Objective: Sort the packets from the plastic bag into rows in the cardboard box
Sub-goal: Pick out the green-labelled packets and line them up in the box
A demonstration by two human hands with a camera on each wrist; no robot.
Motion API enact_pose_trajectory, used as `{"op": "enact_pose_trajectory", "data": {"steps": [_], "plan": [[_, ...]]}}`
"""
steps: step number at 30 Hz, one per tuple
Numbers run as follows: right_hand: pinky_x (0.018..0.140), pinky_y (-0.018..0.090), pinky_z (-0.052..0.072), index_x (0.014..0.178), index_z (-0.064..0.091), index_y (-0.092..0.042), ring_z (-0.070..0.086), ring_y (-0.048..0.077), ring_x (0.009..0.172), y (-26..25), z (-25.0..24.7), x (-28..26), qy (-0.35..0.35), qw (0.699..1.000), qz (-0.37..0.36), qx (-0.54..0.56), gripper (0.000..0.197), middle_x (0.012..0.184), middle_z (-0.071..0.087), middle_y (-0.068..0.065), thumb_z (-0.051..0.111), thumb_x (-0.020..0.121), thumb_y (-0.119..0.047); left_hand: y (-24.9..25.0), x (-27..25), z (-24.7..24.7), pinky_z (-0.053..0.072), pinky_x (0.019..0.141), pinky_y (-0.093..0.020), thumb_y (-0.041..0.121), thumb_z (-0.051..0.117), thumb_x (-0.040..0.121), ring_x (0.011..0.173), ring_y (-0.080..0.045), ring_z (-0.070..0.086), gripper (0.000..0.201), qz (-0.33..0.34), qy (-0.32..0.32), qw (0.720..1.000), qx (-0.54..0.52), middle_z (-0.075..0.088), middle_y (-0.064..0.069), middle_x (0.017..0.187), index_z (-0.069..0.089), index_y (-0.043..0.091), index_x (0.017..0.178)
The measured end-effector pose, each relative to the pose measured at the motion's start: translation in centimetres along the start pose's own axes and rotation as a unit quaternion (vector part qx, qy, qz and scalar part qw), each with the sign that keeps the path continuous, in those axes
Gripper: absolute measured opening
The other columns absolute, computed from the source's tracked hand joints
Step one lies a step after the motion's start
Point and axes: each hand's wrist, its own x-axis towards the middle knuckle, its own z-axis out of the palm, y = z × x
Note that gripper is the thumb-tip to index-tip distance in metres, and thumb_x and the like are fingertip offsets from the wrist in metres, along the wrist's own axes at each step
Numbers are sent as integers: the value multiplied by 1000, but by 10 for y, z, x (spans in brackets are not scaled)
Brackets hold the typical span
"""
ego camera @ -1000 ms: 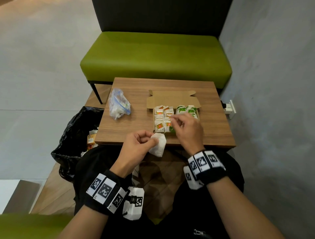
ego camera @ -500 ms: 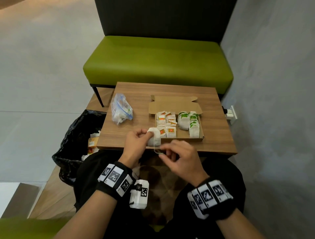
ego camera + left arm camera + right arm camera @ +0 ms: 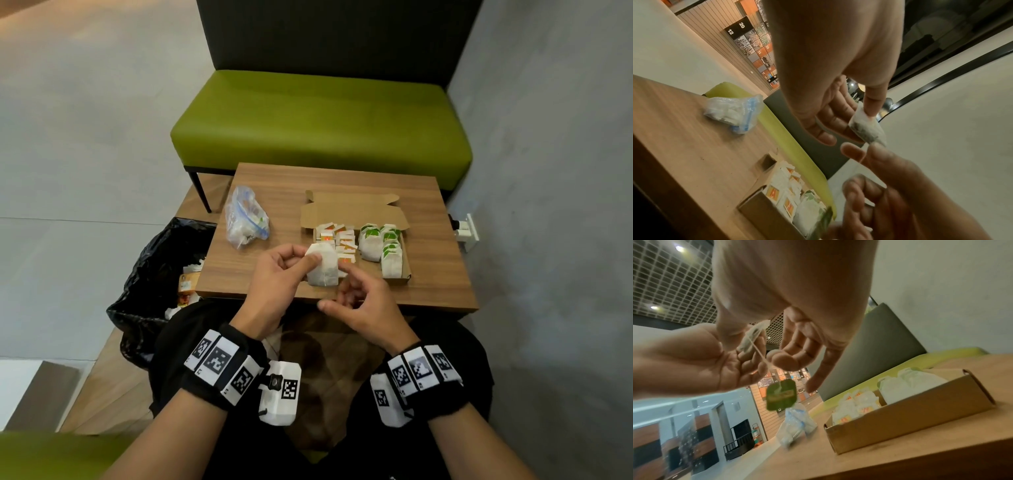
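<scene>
1. Left hand [image 3: 274, 277]: thumb and index finger pinch the top of a white tea bag [image 3: 322, 265]. The other fingers are curled loosely under it. The bag hangs upright off the fingertips, above the near edge of the wooden table [image 3: 442, 267].
2. Left wrist view: thumb tip sits on the bag's upper corner, and dark leaf shows through the paper lower down [image 3: 865, 128].
3. Right hand [image 3: 363, 308]: just below and right of the bag, fingers loosely curled, index finger extended. It looks to be handling the bag's string [image 3: 760, 353], but exactly which fingers pinch it cannot be told.
4. The string runs down from the bag past the right fingertips to a green tag [image 3: 781, 394], which hangs free below them.
5. Cardboard box [image 3: 397, 281]: on the table just beyond the fingers of both hands, lid flap open and folded back.
6. Box contents: orange-tagged packets [image 3: 337, 240] in rows on the side behind the held bag; green-tagged packets [image 3: 380, 240] in rows on the side beyond the right fingertips.
7. Plastic bag [image 3: 245, 222]: lies on the table beyond the left knuckles, apart from the box, with packets inside.
8. Black bin bag [image 3: 147, 281]: on the floor off the table's left edge, outside the left hand, with wrappers in it.
9. Green bench [image 3: 322, 123]: beyond the table.
</scene>
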Motion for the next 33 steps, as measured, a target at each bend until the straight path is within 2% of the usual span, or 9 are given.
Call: {"op": "enact_pose_trajectory", "data": {"steps": [5, 8, 13, 15, 17, 22, 24, 28, 33], "plan": [[57, 29, 47, 107, 72, -22, 50, 3, 57, 6, 12, 0, -36, 995, -8, -94, 26, 65, 61, -8, 77, 84, -32, 2, -4, 1, 58, 78, -31, 9, 64, 92, 81, -20, 72, 4, -2, -9, 1000, 8, 76, -14, 88, 67, 5, 90], [57, 21, 44, 94, 77, -21, 53, 2, 57, 11, 18, -4, -29, 994, -2, -106, 9, 62, 62, -15, 74, 88, -28, 2, -6, 1, 58, 74, -27, 8, 64, 92, 77, -17, 72, 5, -4, -8, 1000, 6, 76, -12, 84, 66, 4, 90], [54, 28, 49, 87, 74, -21, 55, 10, 49, 13, 20, -9, -30, 997, 68, -13, 3, 59, 65, 4, 74, 89, -23, 0, -8, 0, 57, 67, -23, 7, 63, 92, 73, -15, 72, 5, -7, -11, 1000, 2, 75, -10, 80, 66, 3, 90], [52, 31, 49, 89, 73, -17, 55, 16, 46, 14, 19, -10, -24, 994, 97, 32, 7, 61, 67, 10, 72, 90, -24, -2, -9, 1, 56, 64, -22, 7, 63, 92, 72, -15, 72, 7, -17, -13, 1000, 5, 75, -11, 81, 67, 2, 93], [57, 32, 53, 95, 74, -16, 61, 17, 51, 13, 17, -9, -19, 994, 102, 43, 9, 70, 72, 5, 71, 91, -23, -5, -12, 2, 55, 62, -22, 9, 64, 92, 70, -15, 71, 9, -35, -16, 999, 9, 75, -11, 81, 67, 1, 95], [85, 44, 59, 115, 72, -11, 73, 31, 91, 10, 5, -2, 23, 989, 79, 119, 22, 101, 77, 7, 58, 98, -9, -16, -15, 4, 56, 74, -30, 14, 67, 91, 78, -18, 71, 10, -63, -22, 997, 30, 76, -14, 88, 71, 6, 94], [87, 48, 59, 113, 73, -7, 72, 35, 96, 7, 1, 2, 62, 983, 77, 152, 22, 101, 77, 11, 55, 100, -9, -19, -16, 4, 56, 75, -29, 15, 67, 91, 79, -17, 71, 11, -59, -18, 997, 45, 76, -12, 88, 72, 6, 94], [80, 34, 60, 104, 72, -12, 75, 20, 91, -1, 0, 7, 117, 972, 56, 195, 17, 94, 78, 7, 61, 95, -3, -26, -18, 5, 56, 83, -37, 20, 69, 90, 88, -21, 71, 15, -46, -21, 995, 87, 76, -11, 93, 73, 8, 98], [83, 38, 60, 122, 55, -8, 74, 27, 94, -7, 2, 11, 137, 950, 62, 273, 30, 94, 77, 13, 62, 94, -1, -30, -16, 8, 57, 73, -37, 21, 69, 90, 84, -23, 69, 16, -37, -8, 994, 100, 74, -15, 93, 73, 8, 98]]}}
